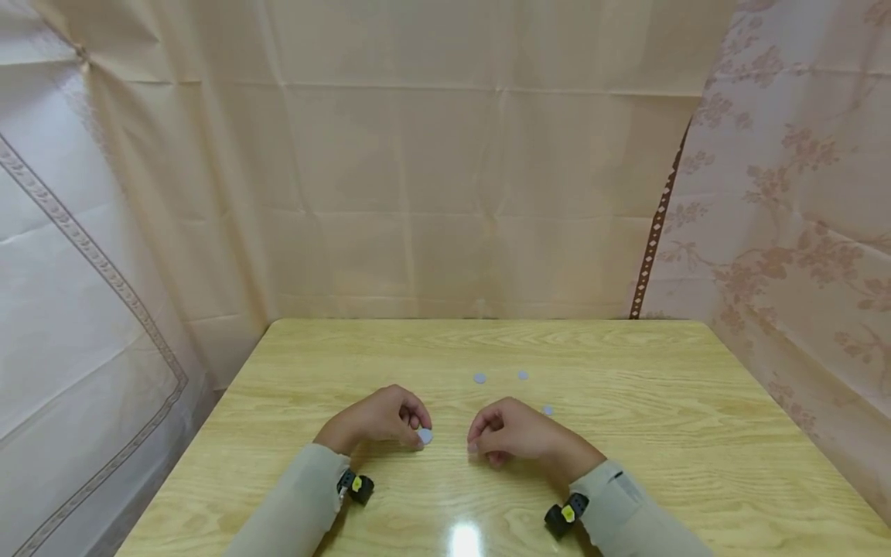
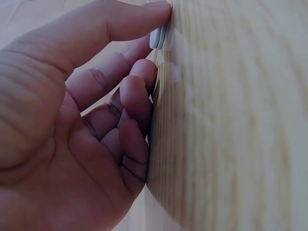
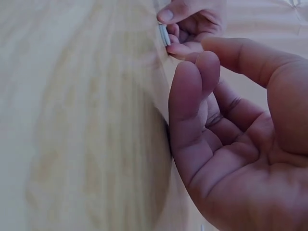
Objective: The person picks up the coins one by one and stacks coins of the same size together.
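My left hand [image 1: 390,418] pinches a small stack of thin white round discs [image 1: 425,436] between thumb and forefinger, down at the tabletop. Edge-on in the left wrist view, the discs [image 2: 158,38] stand close against the wood. A short gap to the right, my right hand [image 1: 511,433] hovers low or rests by the table with loosely bent fingers [image 3: 185,91]. I see nothing between its fingers, though its thumb tip is partly hidden in the right wrist view. Beyond it, that view also shows the left hand [image 3: 195,21] gripping the discs [image 3: 164,35].
Three loose pale discs lie on the wooden table [image 1: 661,402]: one far disc [image 1: 480,378], another to its right [image 1: 523,375], and a third [image 1: 547,410] just behind the right hand. Cloth curtains [image 1: 445,193] hang behind and beside the table.
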Demonstrator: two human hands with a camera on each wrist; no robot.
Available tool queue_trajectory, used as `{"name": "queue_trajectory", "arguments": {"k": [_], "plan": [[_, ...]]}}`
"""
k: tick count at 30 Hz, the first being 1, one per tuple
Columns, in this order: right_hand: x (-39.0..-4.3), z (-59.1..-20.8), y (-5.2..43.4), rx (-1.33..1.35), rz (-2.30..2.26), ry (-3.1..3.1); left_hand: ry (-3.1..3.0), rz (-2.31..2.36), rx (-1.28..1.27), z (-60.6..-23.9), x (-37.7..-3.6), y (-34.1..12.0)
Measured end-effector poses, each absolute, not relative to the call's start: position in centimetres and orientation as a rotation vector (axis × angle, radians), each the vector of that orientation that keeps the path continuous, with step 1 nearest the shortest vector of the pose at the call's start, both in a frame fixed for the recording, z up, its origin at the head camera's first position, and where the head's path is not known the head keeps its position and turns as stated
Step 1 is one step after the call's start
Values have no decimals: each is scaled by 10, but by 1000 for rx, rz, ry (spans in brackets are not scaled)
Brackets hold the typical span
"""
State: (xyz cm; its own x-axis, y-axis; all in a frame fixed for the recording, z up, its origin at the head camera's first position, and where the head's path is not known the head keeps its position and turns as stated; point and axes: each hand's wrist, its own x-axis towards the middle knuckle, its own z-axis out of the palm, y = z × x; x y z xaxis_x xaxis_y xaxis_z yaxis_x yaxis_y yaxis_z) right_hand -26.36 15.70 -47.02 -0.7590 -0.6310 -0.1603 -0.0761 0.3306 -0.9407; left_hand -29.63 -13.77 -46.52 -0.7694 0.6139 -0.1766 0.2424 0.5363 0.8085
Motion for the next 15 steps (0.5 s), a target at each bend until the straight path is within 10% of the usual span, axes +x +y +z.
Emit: {"name": "queue_trajectory", "arguments": {"k": [15], "plan": [[-275, -452, 174, -544, -1593, 2307, 2317, 1143, 687, -464, -295, -137]]}}
